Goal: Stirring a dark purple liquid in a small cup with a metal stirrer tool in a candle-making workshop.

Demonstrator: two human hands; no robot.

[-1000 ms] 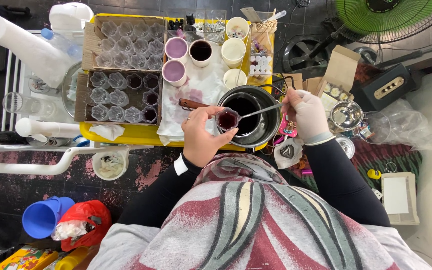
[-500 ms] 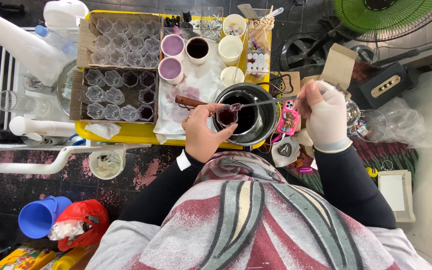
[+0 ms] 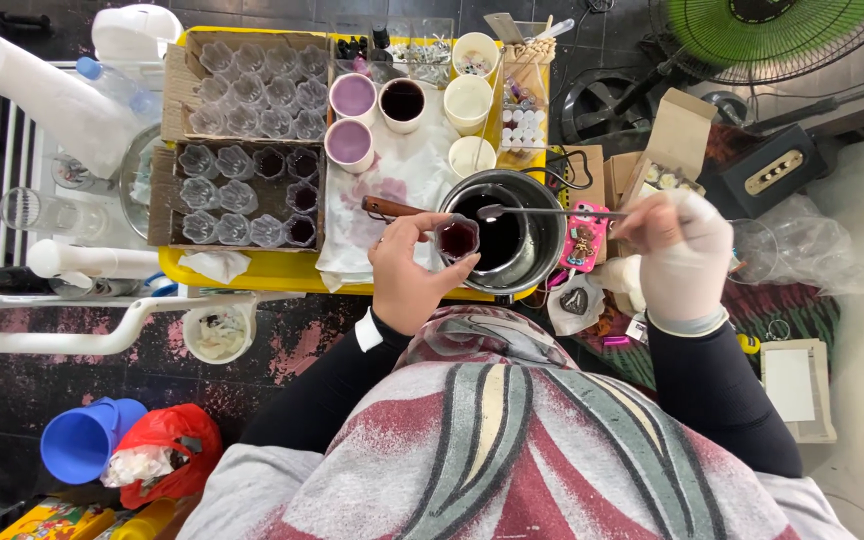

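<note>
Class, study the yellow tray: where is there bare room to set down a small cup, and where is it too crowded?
Free: the white cloth between the purple cups and the pot, and the yellow tray edge below the cardboard box. Crowded: the box of moulds, the jars at the tray's far edge, and around the pot where the left hand holds a cup.

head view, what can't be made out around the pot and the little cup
- Pot depth: dark liquid hides the bottom, head view.
- Small cup: lower wall covered by left hand.
- Spoon handle end: hidden inside gloved right hand.
- Wooden handle: far end hidden behind the left hand's fingers.
</note>
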